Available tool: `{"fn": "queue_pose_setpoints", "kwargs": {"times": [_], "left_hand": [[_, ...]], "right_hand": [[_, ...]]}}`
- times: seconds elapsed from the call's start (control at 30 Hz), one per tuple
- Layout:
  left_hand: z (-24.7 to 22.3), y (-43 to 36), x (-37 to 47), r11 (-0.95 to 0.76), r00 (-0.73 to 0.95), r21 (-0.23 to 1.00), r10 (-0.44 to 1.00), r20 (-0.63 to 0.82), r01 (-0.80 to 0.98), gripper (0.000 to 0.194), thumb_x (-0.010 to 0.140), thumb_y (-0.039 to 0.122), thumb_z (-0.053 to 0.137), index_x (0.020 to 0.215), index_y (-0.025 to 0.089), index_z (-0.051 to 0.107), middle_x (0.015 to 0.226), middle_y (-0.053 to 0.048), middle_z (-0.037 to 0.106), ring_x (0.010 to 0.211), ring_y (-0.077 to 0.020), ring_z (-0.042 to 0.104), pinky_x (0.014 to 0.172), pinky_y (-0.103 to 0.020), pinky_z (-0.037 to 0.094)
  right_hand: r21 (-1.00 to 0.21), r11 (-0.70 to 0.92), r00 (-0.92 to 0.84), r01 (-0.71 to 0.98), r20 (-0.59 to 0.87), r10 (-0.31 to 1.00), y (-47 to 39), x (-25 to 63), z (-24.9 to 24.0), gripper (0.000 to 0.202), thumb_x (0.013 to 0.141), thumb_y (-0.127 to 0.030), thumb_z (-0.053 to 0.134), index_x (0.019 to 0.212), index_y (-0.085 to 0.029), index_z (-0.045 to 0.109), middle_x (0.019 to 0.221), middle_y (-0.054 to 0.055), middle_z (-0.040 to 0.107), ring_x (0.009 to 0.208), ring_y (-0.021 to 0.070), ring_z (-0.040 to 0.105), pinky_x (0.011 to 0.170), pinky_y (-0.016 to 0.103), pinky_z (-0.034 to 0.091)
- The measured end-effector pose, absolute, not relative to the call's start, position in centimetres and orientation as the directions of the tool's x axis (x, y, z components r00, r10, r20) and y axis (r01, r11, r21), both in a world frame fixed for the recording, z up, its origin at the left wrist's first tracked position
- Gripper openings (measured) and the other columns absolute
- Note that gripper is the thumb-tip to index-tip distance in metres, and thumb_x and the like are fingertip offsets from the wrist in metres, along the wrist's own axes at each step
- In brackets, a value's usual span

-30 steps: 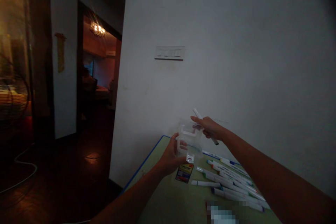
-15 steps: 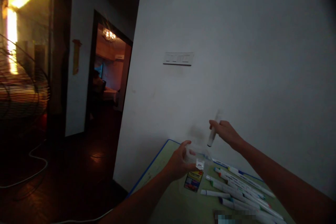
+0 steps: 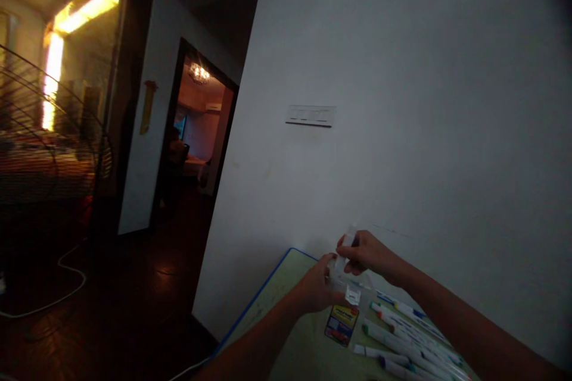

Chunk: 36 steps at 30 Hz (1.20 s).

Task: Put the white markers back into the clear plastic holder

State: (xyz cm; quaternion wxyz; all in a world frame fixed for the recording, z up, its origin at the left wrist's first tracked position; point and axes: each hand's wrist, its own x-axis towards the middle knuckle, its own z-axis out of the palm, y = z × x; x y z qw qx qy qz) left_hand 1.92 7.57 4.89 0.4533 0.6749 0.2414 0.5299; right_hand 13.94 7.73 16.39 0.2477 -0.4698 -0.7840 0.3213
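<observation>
Left hand: the left hand [image 3: 315,287], lower center of the frame, is partly open in a curved grasp, its thumb on the near side and its fingers on the far side of the container.
Container: a clear plastic box [image 3: 353,281], lower center of the frame, held in the left hand over the table; a pale tab [image 3: 353,295] shows near the thumb tip.
Right hand: the right hand [image 3: 367,255], just right of and above the left, is closed in a pinch on a single pen.
Held pen: a white marker [image 3: 347,242], gripped between thumb and fingers, tilted, at the top of the box; whether its lower end is inside cannot be told.
Printed label: a dark label with a yellow band [image 3: 342,324], directly below the left thumb; whether it is fixed to the box cannot be told.
Loose pens: several white markers [image 3: 393,339] with green, orange, blue and purple ends, lying side by side at the lower right, partly behind the right forearm.
Work surface: a pale green table [image 3: 281,303] with a blue edge, lower center, its far corner near the wall.
Wall: a plain gray wall [image 3: 424,101] fills the upper right; a switch plate [image 3: 311,116] is mounted above the hands.
Background, left: a lit chandelier [image 3: 199,74] in a doorway, a narrow yellow hanging [image 3: 148,107] beside it, and a white cord [image 3: 84,277] on the dark floor [image 3: 147,309].
</observation>
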Motion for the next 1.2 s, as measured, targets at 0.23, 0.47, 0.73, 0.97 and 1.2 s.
{"fn": "queue_pose_setpoints", "kwargs": {"times": [0.23,0.47,0.73,0.97,1.2], "left_hand": [[4.0,6.7,2.0,-0.522,0.259,0.849,0.811,0.524,-0.081,0.084,0.049,0.019,0.077,0.122,0.022,0.036,0.104,-0.006,0.059,0.084,-0.0201,0.056,0.067,-0.027,0.043],[3.8,6.6,1.9,-0.504,0.245,0.864,0.836,0.491,-0.012,0.090,0.049,0.025,0.078,0.126,0.023,0.032,0.104,-0.006,0.058,0.086,-0.0206,0.055,0.067,-0.026,0.041],[3.0,7.3,1.9,-0.515,0.233,0.856,0.839,0.492,0.049,0.099,0.046,0.030,0.079,0.129,0.022,0.027,0.106,-0.008,0.057,0.088,-0.0224,0.054,0.068,-0.028,0.040],[3.3,7.0,1.9,-0.507,0.273,0.860,0.820,0.503,-0.060,0.092,0.048,0.025,0.078,0.126,0.023,0.029,0.105,-0.007,0.059,0.086,-0.0205,0.057,0.066,-0.026,0.043],[3.4,7.0,1.7,-0.488,0.257,0.872,0.848,0.463,0.040,0.098,0.046,0.028,0.079,0.129,0.022,0.026,0.103,-0.005,0.057,0.085,-0.0187,0.053,0.067,-0.025,0.040]], "right_hand": [[-0.684,0.448,-0.524,0.576,0.112,0.844,8.5,13.4,14.9,0.011,0.059,-0.022,0.054,0.057,-0.016,0.045,0.041,-0.006,0.047,0.030,0.0036,0.035,0.031,0.016,0.026],[-0.616,0.489,-0.531,0.618,0.132,0.837,9.3,14.0,14.5,0.014,0.064,-0.029,0.051,0.060,-0.017,0.046,0.041,-0.006,0.046,0.029,0.0063,0.039,0.030,0.017,0.028],[-0.561,0.488,-0.526,0.668,0.107,0.844,9.6,14.4,14.5,0.005,0.062,-0.020,0.048,0.061,-0.015,0.049,0.043,-0.005,0.047,0.030,0.0064,0.041,0.031,0.017,0.028],[-0.464,0.522,-0.545,0.716,0.095,0.833,9.4,14.6,14.6,0.012,0.063,-0.020,0.049,0.067,-0.012,0.057,0.047,-0.003,0.050,0.034,0.0075,0.045,0.034,0.018,0.032],[-0.259,0.598,-0.587,0.758,0.129,0.799,7.8,14.6,15.4,0.017,0.070,-0.024,0.049,0.068,-0.013,0.062,0.056,0.002,0.059,0.043,0.0086,0.050,0.044,0.019,0.034]]}}
